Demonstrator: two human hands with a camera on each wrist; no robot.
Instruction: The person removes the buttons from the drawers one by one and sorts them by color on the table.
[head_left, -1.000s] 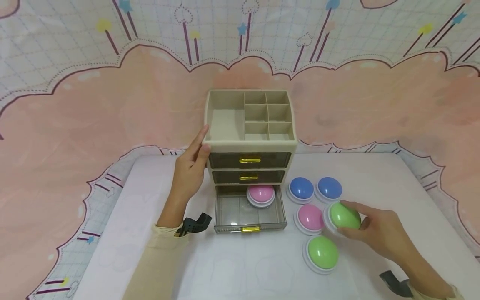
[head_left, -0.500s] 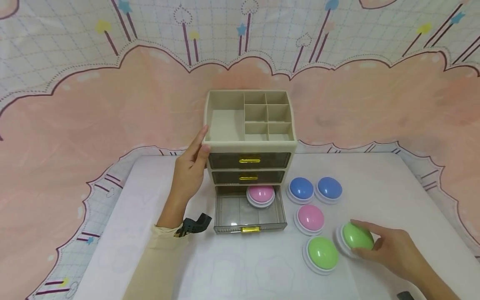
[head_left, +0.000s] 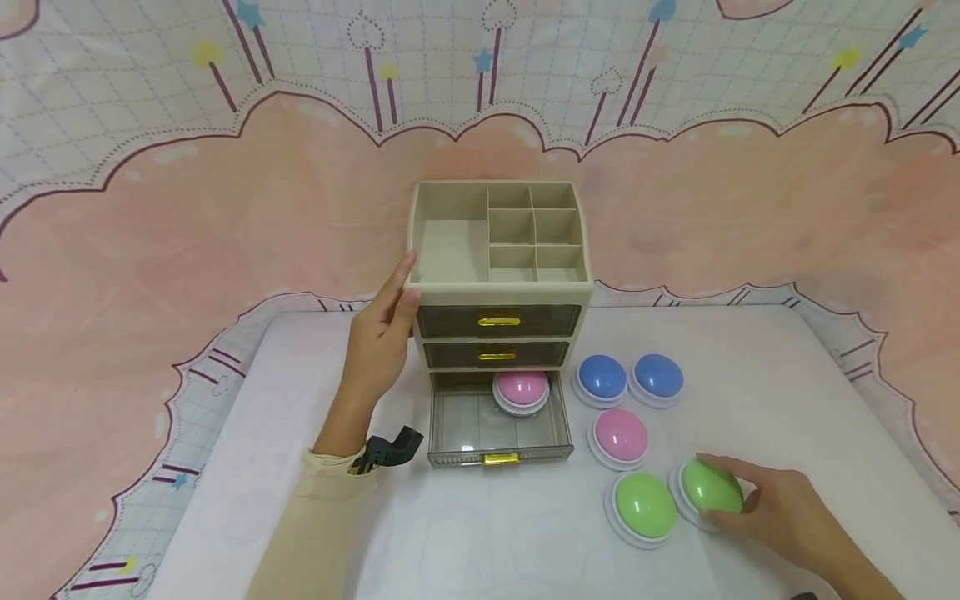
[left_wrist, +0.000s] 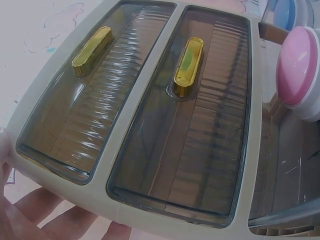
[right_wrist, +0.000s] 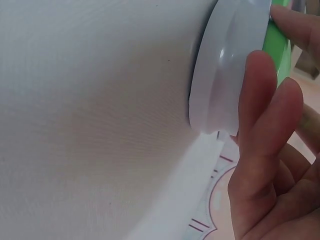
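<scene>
A cream desktop organizer (head_left: 498, 293) has its lowest drawer (head_left: 480, 425) pulled out, with a pink dome push button (head_left: 522, 388) inside at the back right. Against the organizer's left side rests my left hand (head_left: 381, 333), thumb at the front edge and fingers extended along the wall. My right hand (head_left: 780, 504) grips a green dome push button (head_left: 708, 485) between thumb and fingers, beside another green button (head_left: 645, 505). In the right wrist view, the held button's white base (right_wrist: 220, 70) is close to the white surface; contact is hard to tell.
Two blue buttons (head_left: 602, 377) and a pink button (head_left: 621, 434) stand right of the drawer on the white table (head_left: 247, 517). Two upper drawers (head_left: 498, 320) with gold handles are closed. A patterned cloth (head_left: 300, 192) hangs behind.
My right hand has brought the green button toward me and slightly right, away from beside the pink one, then a little left next to the other green button. My left hand keeps its place.
</scene>
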